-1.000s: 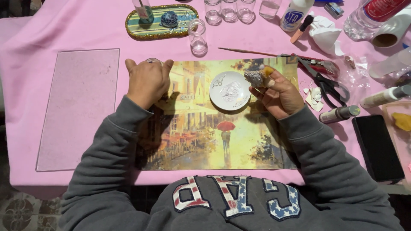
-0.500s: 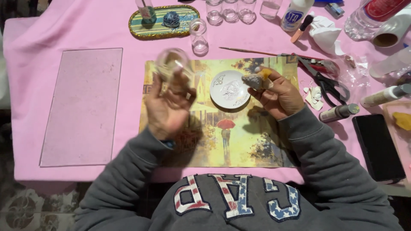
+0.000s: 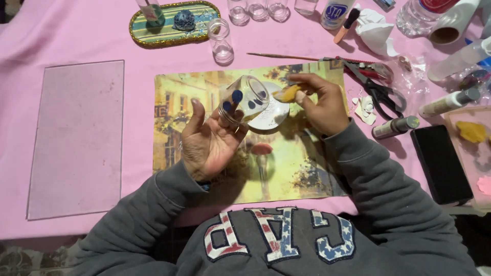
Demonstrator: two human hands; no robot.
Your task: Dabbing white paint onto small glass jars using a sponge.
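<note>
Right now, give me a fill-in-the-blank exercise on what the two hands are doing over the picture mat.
1. The left hand holds a small glass ____ with dark blue spots, tilted on its side.
2. The right hand pinches a small sponge coloured ____.
3. Under the sponge, on the picture mat, lies a small white ____.
4. The scissors lie on the ____ tablecloth.

Missing words: jar; yellow; dish; pink

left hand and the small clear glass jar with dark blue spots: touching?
Touching. The head view shows the left hand with its fingers wrapped round the small clear glass jar with dark blue spots, lifted above the painted street-scene mat.
</note>
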